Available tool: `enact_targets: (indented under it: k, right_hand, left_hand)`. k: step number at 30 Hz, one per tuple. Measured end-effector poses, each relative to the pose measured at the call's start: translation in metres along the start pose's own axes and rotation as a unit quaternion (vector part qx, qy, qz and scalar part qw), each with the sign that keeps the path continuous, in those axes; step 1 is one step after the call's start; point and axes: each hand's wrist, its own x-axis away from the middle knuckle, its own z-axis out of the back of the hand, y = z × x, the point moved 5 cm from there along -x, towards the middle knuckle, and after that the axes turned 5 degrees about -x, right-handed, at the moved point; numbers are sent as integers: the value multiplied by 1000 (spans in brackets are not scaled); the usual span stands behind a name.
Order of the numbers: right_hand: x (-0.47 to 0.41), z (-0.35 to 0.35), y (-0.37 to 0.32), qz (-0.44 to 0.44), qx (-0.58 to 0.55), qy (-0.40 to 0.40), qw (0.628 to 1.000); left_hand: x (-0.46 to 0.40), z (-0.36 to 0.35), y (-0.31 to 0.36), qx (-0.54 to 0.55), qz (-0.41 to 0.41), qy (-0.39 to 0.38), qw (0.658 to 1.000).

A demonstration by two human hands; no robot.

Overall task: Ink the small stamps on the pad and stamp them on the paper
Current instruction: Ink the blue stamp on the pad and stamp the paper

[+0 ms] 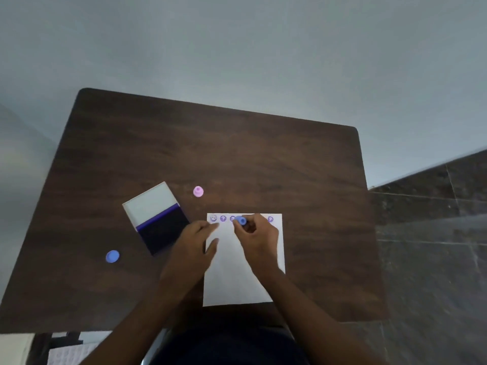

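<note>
A white paper [232, 280] lies on the dark wooden table [237, 159], with a row of purple stamp marks along its top edge. My right hand [257, 234] grips a small blue stamp [241, 220] at that row, between the marks. My left hand [196, 243] rests flat on the paper's left edge, fingers spread, holding nothing. The open ink pad [160, 226] sits left of the paper, its dark pad near me and its white lid beyond. A pink stamp [198, 191] stands behind the paper. A blue stamp [112, 256] lies at the left.
The table's far half is bare wood. A pale wall rises behind it and a dark tiled floor [434, 233] runs along the right side. A pale patterned object [66, 354] shows below the table's near left edge.
</note>
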Motion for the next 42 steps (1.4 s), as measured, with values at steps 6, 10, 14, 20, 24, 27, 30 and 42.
enact_targets:
  k: [6,10,14,20,24,27,30,42]
  right_hand:
    - [-6,54,31,-44,-96,98,990]
    - [-12,67,50,-76,-117,111,984]
    - [-18,63,71,-90,-124,96,983]
    - [-28,57,83,-50,-93,87,991]
    - [-31,55,85,-39,-84,78,993]
    - [-33,57,87,-14,-81,88,993]
    - [-35,57,86,-9,-83,89,993]
    - [-44,56,93,-11,-76,94,993]
  left_hand:
    - [-16,-44,60,-84,-111,-54,989]
    - [-25,-60,81,-147,-147,-78,975]
    - [-31,-73,87,-197,-161,-103,962]
    - [-35,-82,92,-224,-168,-106,954]
    - [-35,-86,95,-225,-169,-107,954]
    - [-35,-86,98,-220,-164,-102,956]
    - [-37,-86,98,-221,-155,-97,958]
    - [-40,-98,94,-239,-142,-118,953]
